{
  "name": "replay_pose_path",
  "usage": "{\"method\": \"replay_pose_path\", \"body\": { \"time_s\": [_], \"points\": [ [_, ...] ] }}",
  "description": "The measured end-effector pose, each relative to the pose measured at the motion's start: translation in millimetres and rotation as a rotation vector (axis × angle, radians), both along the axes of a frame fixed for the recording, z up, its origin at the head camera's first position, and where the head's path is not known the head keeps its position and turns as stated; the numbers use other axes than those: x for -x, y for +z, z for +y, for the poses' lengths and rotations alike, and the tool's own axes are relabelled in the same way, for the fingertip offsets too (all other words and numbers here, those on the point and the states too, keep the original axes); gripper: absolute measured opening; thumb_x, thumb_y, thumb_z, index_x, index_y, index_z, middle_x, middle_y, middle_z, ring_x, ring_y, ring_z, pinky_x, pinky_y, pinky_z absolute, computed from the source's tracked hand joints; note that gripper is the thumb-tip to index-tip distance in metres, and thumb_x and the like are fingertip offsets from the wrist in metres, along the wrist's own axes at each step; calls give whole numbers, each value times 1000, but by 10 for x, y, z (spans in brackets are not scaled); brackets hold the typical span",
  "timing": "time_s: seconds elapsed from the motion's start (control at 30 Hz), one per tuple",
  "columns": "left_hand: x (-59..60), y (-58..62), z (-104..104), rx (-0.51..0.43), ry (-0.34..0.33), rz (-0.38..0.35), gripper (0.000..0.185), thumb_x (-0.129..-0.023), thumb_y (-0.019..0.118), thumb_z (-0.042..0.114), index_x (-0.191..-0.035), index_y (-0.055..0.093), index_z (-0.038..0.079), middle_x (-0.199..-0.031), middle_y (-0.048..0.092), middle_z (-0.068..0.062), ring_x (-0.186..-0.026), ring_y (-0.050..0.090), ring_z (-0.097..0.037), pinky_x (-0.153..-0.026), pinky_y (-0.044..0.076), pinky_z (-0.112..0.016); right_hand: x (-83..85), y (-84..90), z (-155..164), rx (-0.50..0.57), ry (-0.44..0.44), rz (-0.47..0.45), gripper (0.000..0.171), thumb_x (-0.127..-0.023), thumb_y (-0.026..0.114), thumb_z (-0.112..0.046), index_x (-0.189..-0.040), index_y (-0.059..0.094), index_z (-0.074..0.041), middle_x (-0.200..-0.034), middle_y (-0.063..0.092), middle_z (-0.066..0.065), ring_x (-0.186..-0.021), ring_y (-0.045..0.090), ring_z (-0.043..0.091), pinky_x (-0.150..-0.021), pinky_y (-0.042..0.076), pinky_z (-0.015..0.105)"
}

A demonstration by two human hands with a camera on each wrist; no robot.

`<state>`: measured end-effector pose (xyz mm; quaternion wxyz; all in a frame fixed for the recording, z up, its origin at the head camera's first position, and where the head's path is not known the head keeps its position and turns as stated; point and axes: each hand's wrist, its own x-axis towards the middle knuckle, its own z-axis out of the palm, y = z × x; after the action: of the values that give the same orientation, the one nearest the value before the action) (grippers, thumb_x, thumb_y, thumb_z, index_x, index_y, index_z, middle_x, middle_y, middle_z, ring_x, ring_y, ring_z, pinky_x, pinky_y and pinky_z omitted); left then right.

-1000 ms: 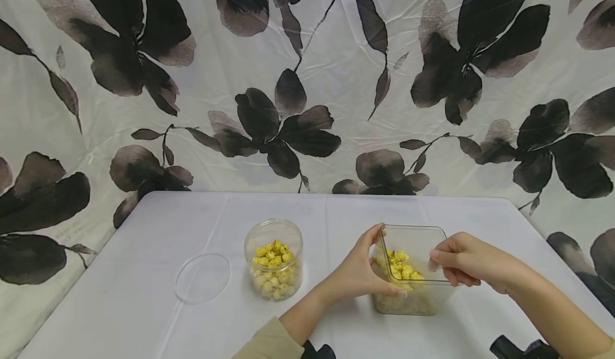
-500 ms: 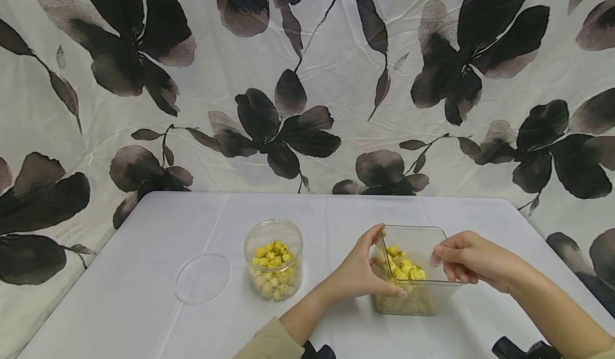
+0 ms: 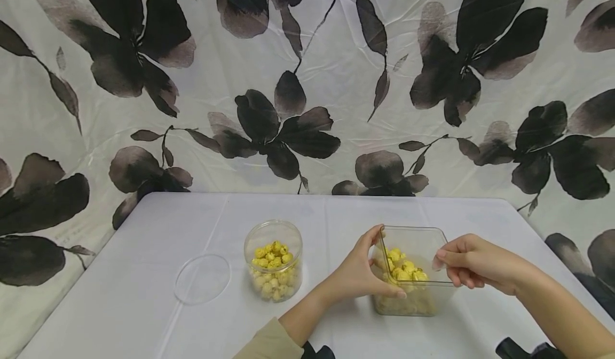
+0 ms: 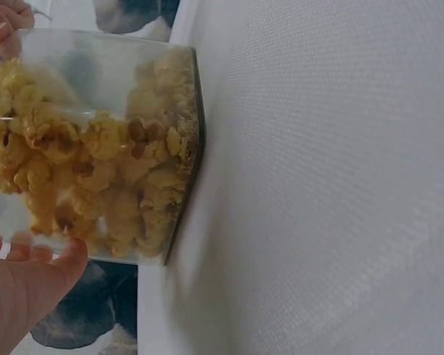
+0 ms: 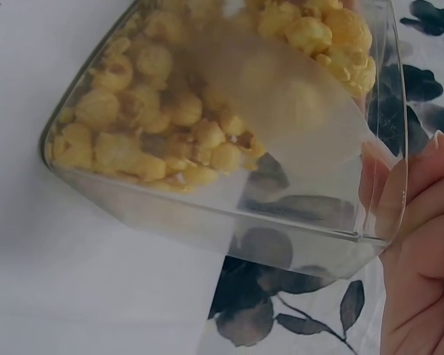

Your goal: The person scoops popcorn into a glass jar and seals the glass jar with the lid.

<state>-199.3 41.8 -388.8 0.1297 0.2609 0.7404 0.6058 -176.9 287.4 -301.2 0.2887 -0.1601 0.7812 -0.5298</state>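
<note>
So, lower right of the head view there's a clear, rectangular plastic-looking tub [image 3: 413, 226] sitting on the white tabletop [image 3: 120, 273], part filled with yellow popcorn [image 3: 405, 270]. Both hands are busy: the left hand [image 3: 367, 273] grips the tub's left side, thumb along the front and a fingertip up at the back corner of the rim. The right hand [image 3: 468, 263], at the tub's right side, pinches a translucent, pale, flat-looking piece [image 5: 311, 111] that reaches down inside; can't make out its full shape. Around the middle of the frame is a clear, round jar [image 3: 274, 221] with more yellow popcorn in it, and left of that a thin, clear, round disc [image 3: 202, 279] lies flat. Behind everything hangs a white cloth [image 3: 365, 54] with big dark flowers.
</note>
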Motion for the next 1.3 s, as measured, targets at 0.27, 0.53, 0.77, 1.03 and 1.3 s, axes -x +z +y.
{"method": "replay_pose_path", "body": {
  "time_s": [0.27, 0.53, 0.77, 1.03, 1.3],
  "points": [
    [-2, -5, -2, -4, -4, 7, 114, -59, 90, 17, -147, 18, 23, -139, 30, 10, -128, 27, -6, -97, 38, -27, 35, 26, -24, -55, 10, 45, 35, -100, 38, -10, -93, 53, 20, -57, 51, -3, -41, 31, 2, -36, 20, 21],
    [-10, -31, 4, -8, 3, -2, 114, -58, 90, 15, -147, 19, 21, -140, 30, 7, -128, 29, -7, -95, 39, -24, 97, 21, -17, 17, 12, -33, 30, -99, 38, -10, -89, 59, 9, -57, 51, -6, -41, 33, -1, -38, 15, 25],
    [2, -18, -2, -17, -6, 0, 113, -59, 89, 15, -147, 19, 23, -139, 30, 9, -128, 27, -6, -97, 37, -25, 112, 18, -16, 39, 27, -47, 30, -100, 38, -11, -89, 61, 5, -57, 52, -6, -42, 35, -1, -38, 16, 25],
    [10, -2, -9, 4, -15, 3, 113, -60, 89, 17, -147, 18, 23, -143, 30, 4, -129, 26, -6, -98, 37, -27, 52, 12, 24, 3, -35, -61, 32, -100, 38, -12, -93, 64, 6, -54, 47, -7, -39, 30, 0, -37, 11, 28],
    [8, 2, -10, 13, -12, 1, 112, -61, 89, 19, -147, 18, 25, -140, 30, 12, -129, 26, -6, -98, 37, -28, -5, -32, 81, 38, -68, -90, 32, -100, 38, -13, -95, 65, 4, -54, 48, -8, -40, 31, 0, -37, 12, 27]
  ]
}}
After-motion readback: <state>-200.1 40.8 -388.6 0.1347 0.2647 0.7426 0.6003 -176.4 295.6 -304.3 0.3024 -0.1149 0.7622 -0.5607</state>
